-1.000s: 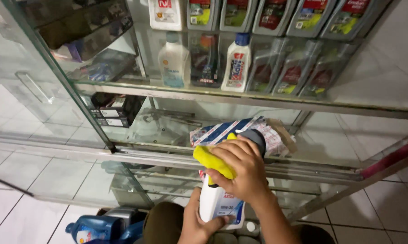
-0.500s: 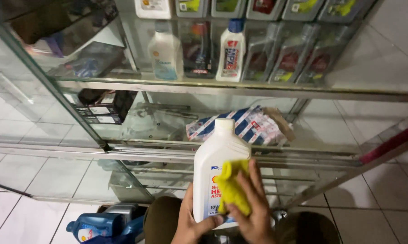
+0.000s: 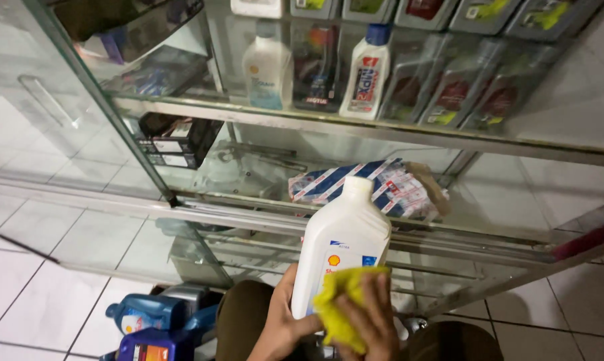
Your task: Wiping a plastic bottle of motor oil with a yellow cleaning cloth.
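Gripping the upright white bottle (image 3: pixel 341 247), the left hand (image 3: pixel 282 321) steadies it; the right hand (image 3: pixel 369 321) presses a yellow cloth (image 3: pixel 339 307) against its front.

The bottle (image 3: pixel 340 251) is white with a small red and yellow emblem, and the cloth (image 3: pixel 339 314) against it is bright yellow. A blue-and-white striped packet (image 3: pixel 355 180) lies on the shelf (image 3: pixel 202 207); the jugs (image 3: pixel 155 324) on the white-tiled floor (image 3: pixel 34 294) are blue.
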